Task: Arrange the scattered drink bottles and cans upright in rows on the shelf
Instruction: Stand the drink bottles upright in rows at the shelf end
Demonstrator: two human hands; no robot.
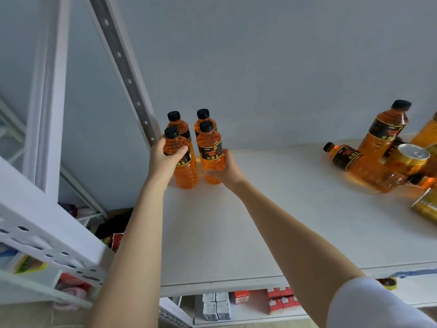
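While upright, ribbed orange bottles (pixel 186 170) gripped

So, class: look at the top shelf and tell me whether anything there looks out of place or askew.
Yes. At the right end a bottle lies on its side among a jumble with a gold can, and another bottle leans. The four bottles at the left stand upright in rows, two held by the left hand and right hand.

Pale blue wall (pixel 260 55), red and white boxes (pixel 279 301) on lower level, neighbouring white rack (pixel 35 233) at left holding colourful packets (pixel 30 266)
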